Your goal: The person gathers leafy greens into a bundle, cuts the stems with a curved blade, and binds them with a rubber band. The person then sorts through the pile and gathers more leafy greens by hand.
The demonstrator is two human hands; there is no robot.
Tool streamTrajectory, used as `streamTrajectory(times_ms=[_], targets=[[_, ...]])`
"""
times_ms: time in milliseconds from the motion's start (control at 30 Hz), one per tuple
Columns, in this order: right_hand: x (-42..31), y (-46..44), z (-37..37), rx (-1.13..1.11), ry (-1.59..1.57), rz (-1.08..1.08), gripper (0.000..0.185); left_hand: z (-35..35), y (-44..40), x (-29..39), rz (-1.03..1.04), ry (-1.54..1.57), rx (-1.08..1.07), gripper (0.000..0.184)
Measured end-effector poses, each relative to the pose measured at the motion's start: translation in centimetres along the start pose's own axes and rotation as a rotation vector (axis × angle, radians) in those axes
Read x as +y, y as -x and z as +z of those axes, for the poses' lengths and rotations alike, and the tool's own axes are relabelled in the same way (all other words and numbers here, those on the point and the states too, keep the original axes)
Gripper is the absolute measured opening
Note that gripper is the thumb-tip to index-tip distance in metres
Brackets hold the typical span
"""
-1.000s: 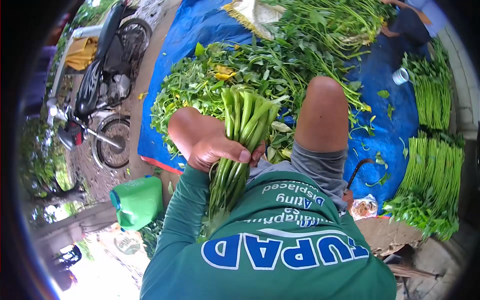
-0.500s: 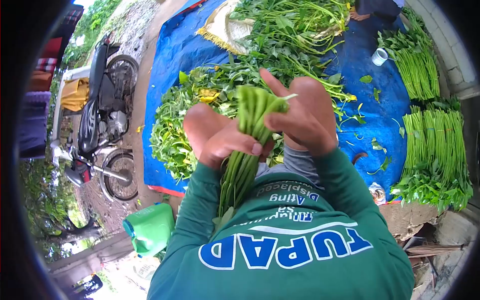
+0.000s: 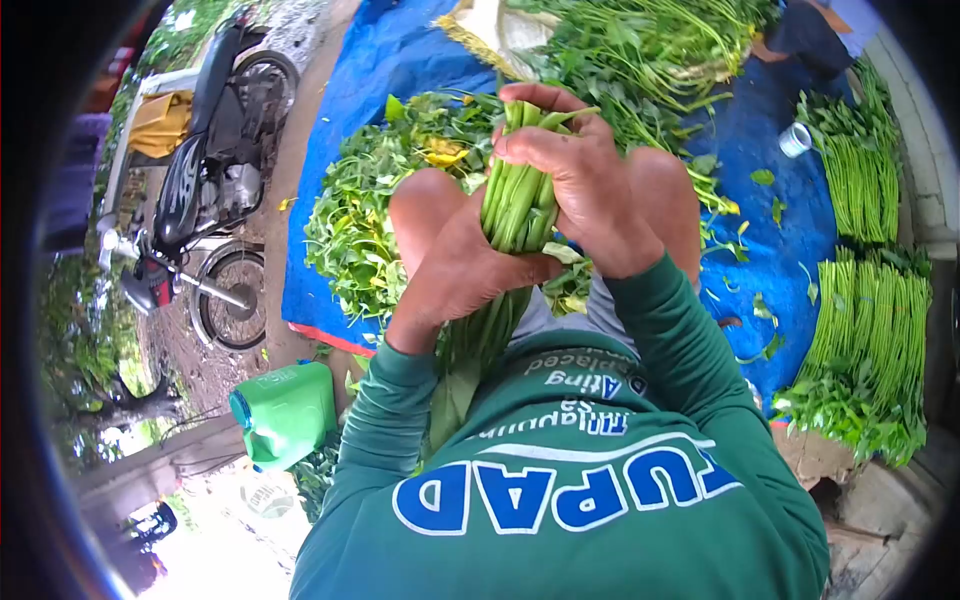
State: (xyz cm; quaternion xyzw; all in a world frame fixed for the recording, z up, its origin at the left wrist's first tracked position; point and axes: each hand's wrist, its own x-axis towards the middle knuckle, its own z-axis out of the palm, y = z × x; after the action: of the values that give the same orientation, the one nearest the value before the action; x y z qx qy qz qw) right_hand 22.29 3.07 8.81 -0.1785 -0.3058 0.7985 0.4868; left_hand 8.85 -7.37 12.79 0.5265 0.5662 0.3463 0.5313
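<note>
A blue tarp (image 3: 765, 222) spread out ahead, and on it much was left: a broad heap of loose greens (image 3: 350, 225) sprawled in front of the knees (image 3: 665, 200), while more long-stemmed greens (image 3: 640, 55) lay tangled near a pale sack (image 3: 505, 38) farther off. Over to the right, two lots looked finished, a nearer row of bundles (image 3: 868, 325) and a farther row of bundles (image 3: 858, 190), their stems laid side by side; any ties were too small to make out. The bunch of stems (image 3: 515, 210) being handled seemed partway between those states, gathered together but with no binding that could be made out. It stood above the lap, between the knees, its leaves (image 3: 452, 400) trailing down against the green shirt (image 3: 560, 565). The left hand (image 3: 462, 262) was wrapped round its middle, and the right hand (image 3: 590, 180) gripped it just above, fingers curled near the top ends
</note>
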Motion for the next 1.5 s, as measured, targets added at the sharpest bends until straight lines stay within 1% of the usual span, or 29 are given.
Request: streamTrajectory(times_ms=[33,67,133,167,200,233,300,333,400,433,500,567,600,633,700,733,767,833,933,1000,1067,1167,1200,1300,1333,1367,1433,1467,1500], targets=[[-0.1,-0.8,0.7,-0.001,0.002,-0.005,0.048,-1.0,-0.5,0.1,-0.061,-0.005,-0.033,0.058],[-0.2,-1.0,1.8,0.018,0.054,-0.009,0.048,-1.6,-0.6,-0.7,-0.080,0.134,-0.057,0.048],[-0.2,-1.2,3.3,-0.012,0.094,0.029,0.055,-2.7,0.6,0.0,-0.056,0.258,-0.045,0.044],[-0.1,-1.3,4.0,-0.032,0.111,0.045,0.058,-3.9,1.2,0.3,-0.055,0.265,-0.048,0.045],[-0.3,-1.2,3.7,-0.145,0.134,0.042,0.065,-5.0,1.8,0.6,-0.055,0.272,-0.050,0.045],[-0.5,-1.1,3.4,-0.257,0.155,0.036,0.073,-6.7,2.9,1.1,-0.114,0.299,-0.038,0.052],[-1.6,-0.6,3.0,-0.301,0.112,0.123,0.079,-9.7,5.6,2.1,-0.240,0.366,-0.008,0.065],[-2.1,-0.4,2.4,-0.255,0.165,0.152,0.081,-10.8,6.6,2.5,-0.248,0.354,-0.002,0.072],[-2.6,0.7,0.9,-0.122,0.277,0.211,0.085,-11.5,7.8,1.0,-0.221,0.529,-0.027,0.065],[-2.1,1.3,0.4,-0.190,0.260,0.287,0.088,-11.3,7.7,-0.3,-0.209,0.622,-0.065,0.061],[-1.2,2.9,-1.4,-0.282,0.226,0.420,0.094,-9.1,6.3,-2.8,-0.175,0.625,-0.086,0.069],[-0.4,4.1,-0.5,-0.246,0.091,0.331,0.092,-6.3,4.6,-4.5,-0.183,0.736,-0.127,0.071],[-0.2,4.2,0.3,-0.234,0.034,0.280,0.091,-4.9,3.5,-4.4,-0.170,0.729,-0.163,0.069],[-0.2,4.1,0.7,-0.182,0.057,0.221,0.089,-3.7,2.5,-4.2,-0.149,0.722,-0.238,0.062],[-0.2,3.2,0.9,-0.094,0.103,0.115,0.085,-2.0,-0.2,-6.1,-0.109,0.510,-0.392,0.055],[0.4,2.2,0.3,-0.105,0.120,0.062,0.078,-1.3,-0.2,-6.5,-0.206,0.634,-0.383,0.052],[0.2,2.4,0.3,-0.074,0.056,0.111,0.069,-1.5,-0.5,-6.9,-0.274,0.755,-0.436,0.054],[1.0,1.6,-0.9,-0.106,0.091,0.095,0.059,-2.4,-1.5,-6.2,-0.255,0.581,-0.522,0.062],[1.6,1.2,-1.4,0.004,-0.012,0.066,0.061,-2.5,-1.7,-4.1,-0.191,0.293,-0.278,0.074],[1.6,0.4,-1.2,0.067,0.012,0.033,0.058,-0.2,-1.2,-2.2,0.089,0.137,-0.038,0.080],[2.0,0.4,-0.6,0.112,0.036,0.038,0.056,1.4,-1.0,-2.4,0.079,-0.010,0.151,0.070],[1.6,0.2,0.2,0.069,0.198,0.055,0.057,-0.1,-0.7,-1.9,-0.118,0.002,-0.023,0.051],[1.6,0.1,0.5,0.077,0.336,0.037,0.060,0.0,-0.5,-2.4,-0.076,0.069,0.038,0.040],[0.1,0.4,0.5,-0.140,0.255,0.086,0.079,-3.3,-0.2,-3.3,-0.202,0.194,-0.025,0.041],[-1.1,0.2,0.1,-0.212,0.282,0.124,0.072,-4.0,0.3,-3.2,-0.110,0.290,0.045,0.047],[-2.7,0.9,-2.6,-0.341,0.721,-0.238,0.066,-5.2,1.0,-2.4,-0.098,0.296,0.107,0.048],[-5.5,1.2,-5.7,-0.248,0.789,-0.338,0.056,-9.4,3.2,0.0,-0.048,0.297,0.259,0.050],[-6.5,1.9,-6.1,-0.058,0.440,-0.021,0.052,-12.9,4.3,0.4,0.093,0.282,0.276,0.049],[-7.3,2.6,-9.4,0.035,0.512,0.018,0.050,-16.9,5.4,0.9,0.235,0.261,0.296,0.049]])
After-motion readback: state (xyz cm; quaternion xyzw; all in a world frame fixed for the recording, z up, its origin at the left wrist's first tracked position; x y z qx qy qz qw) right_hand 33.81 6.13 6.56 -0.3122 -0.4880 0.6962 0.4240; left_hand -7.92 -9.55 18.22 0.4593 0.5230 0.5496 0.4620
